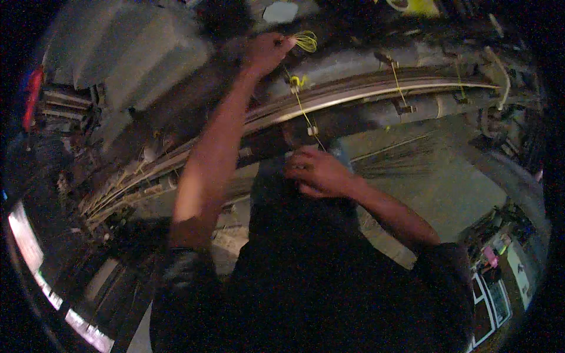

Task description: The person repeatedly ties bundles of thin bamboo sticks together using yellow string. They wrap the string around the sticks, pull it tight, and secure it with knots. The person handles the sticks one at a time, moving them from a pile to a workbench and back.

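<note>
Clearly the long curved rail [376,94] governs everything, sweeping from the lower left to the upper right of the frame, with dim floor [435,188] open below it at right. Across it runs a taut yellow cord [303,109]. The left hand [266,53], raised at top centre, pinches the cord's looped end; the right hand [318,172], mid-frame, is closed on its lower end, keeping it tight.
</note>
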Motion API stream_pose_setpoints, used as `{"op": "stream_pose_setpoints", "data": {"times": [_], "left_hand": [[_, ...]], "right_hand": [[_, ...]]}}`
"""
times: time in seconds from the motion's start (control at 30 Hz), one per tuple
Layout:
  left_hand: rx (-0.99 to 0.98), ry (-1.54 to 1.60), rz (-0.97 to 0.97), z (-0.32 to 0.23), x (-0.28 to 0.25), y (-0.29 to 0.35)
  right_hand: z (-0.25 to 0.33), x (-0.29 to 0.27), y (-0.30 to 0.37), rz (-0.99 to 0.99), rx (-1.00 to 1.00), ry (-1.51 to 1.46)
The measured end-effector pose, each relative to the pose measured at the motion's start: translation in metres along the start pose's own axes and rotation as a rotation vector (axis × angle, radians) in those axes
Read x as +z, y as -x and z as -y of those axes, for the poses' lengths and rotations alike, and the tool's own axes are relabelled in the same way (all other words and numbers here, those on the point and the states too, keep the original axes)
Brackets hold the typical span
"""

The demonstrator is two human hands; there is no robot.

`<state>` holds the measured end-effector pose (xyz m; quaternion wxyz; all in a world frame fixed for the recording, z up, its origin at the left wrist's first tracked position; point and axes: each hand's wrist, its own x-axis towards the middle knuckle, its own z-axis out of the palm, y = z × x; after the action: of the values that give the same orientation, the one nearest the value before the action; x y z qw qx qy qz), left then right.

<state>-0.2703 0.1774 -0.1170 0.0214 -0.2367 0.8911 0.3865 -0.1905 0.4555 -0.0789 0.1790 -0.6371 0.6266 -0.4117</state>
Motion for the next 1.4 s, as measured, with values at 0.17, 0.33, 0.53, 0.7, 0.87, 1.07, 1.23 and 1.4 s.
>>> {"op": "stream_pose_setpoints", "data": {"times": [0.17,0.33,0.53,0.7,0.87,1.07,1.23,1.4], "left_hand": [[0.346,-0.178,-0.025,0.003,-0.080,0.051],[0.552,-0.576,0.104,-0.034,-0.050,0.159],[0.442,-0.085,-0.268,0.023,-0.147,0.163],[0.143,0.186,-0.102,0.046,-0.174,0.224],[0.219,-0.196,-0.105,0.083,-0.098,0.265],[0.243,-0.275,-0.380,0.089,-0.058,0.260],[0.204,-0.123,-0.401,0.084,-0.068,0.261],[-0.023,0.080,-0.144,0.075,-0.081,0.263]], "right_hand": [[-0.045,-0.110,-0.078,0.036,0.733,0.621],[-0.008,-0.103,-0.100,0.036,0.754,0.577],[0.138,0.078,-0.034,-0.326,1.241,-1.123],[0.099,0.119,-0.085,-0.083,1.063,-0.510],[0.194,-0.043,-0.258,0.450,0.265,0.418],[0.082,-0.004,-0.317,0.165,0.248,0.092],[0.020,0.037,-0.265,-0.059,0.556,-0.710],[0.092,0.110,-0.101,0.544,0.456,-0.234]]}}
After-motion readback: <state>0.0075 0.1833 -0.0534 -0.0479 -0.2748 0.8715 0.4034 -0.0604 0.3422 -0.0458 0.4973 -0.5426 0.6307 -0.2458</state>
